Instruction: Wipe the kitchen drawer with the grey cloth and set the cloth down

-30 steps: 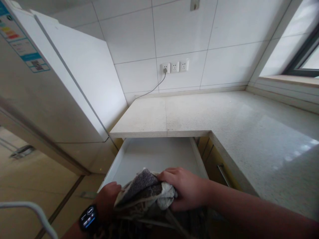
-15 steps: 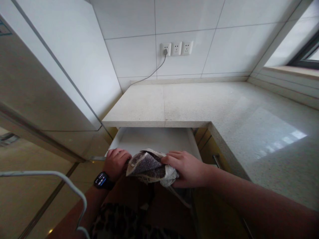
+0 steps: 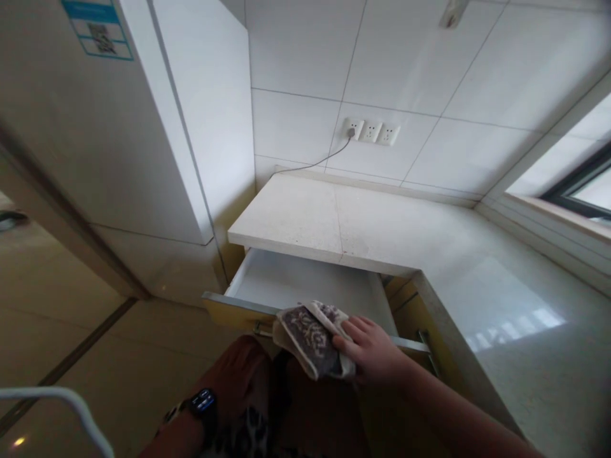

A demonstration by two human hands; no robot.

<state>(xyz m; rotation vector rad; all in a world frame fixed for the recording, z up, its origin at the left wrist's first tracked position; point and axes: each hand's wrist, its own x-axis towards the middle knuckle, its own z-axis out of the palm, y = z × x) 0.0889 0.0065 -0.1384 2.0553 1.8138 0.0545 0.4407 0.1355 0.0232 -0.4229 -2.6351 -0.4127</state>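
**Cloth (image 3: 310,337) held at the front of the open drawer (image 3: 267,286)**

Our right hand (image 3: 377,356) grips the folded, patterned cloth, fingers closed over its right side. We hold it just above the drawer's front panel, below the edge of the pale countertop (image 3: 363,222). Our left hand (image 3: 241,372), with a watch (image 3: 203,402) on its wrist, sits low beneath the drawer front. It is blurred, and we cannot tell whether it is open or closed.
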